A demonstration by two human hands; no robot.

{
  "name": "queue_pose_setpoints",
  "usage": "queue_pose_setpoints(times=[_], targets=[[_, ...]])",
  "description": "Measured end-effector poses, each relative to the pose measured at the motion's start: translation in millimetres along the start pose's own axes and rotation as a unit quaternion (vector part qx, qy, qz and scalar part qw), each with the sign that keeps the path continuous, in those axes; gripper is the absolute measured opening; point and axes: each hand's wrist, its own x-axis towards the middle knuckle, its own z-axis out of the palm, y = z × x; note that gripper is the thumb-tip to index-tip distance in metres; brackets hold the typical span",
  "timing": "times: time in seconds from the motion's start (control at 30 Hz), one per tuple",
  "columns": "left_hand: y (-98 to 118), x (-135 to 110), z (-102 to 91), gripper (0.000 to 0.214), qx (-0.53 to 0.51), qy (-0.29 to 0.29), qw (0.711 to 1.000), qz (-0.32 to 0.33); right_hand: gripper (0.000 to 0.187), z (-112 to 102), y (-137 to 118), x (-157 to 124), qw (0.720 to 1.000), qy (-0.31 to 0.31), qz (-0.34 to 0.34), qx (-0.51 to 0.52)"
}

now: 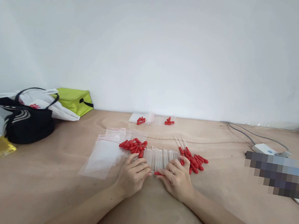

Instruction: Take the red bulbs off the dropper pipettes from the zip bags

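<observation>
My left hand (133, 173) is closed on a thin glass dropper tube (152, 172), mostly hidden by the fingers. Facing it, my right hand (176, 178) pinches a red rubber bulb (158, 173) at the tube's end. Whether the tube sits inside the bulb I cannot tell. Just beyond both hands lies a row of glass tubes (160, 157) side by side. Loose red bulbs (133, 145) are heaped past my left hand. Near my right hand is a pile of droppers (194, 161) with red bulbs, some with thin glass stems pointing away.
Clear zip bags (100, 159) lie left of the hands. Farther back, two small bulb groups (141, 120) rest on bags by the wall. A black bag (31, 126) and a green bag (74, 100) stand left. A white power strip (264, 149) with cables is right.
</observation>
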Motion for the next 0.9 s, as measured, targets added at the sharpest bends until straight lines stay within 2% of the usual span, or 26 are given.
queue_pose_setpoints(times=[0.3, 0.5, 0.9], targets=[[2, -1, -2.3, 0.018, 0.000, -0.013, 1.000, -0.007, 0.017, -4, 0, -1, 1.000, -0.025, -0.001, 0.012], [3, -1, -1.9, 0.019, -0.013, -0.014, 1.000, -0.002, 0.021, -8, -1, 1, 0.999, -0.028, -0.027, 0.023], [4, -1, -5.2, 0.018, -0.028, -0.012, 1.000, 0.004, 0.020, -13, 1, 0, 0.995, -0.063, -0.042, 0.069]])
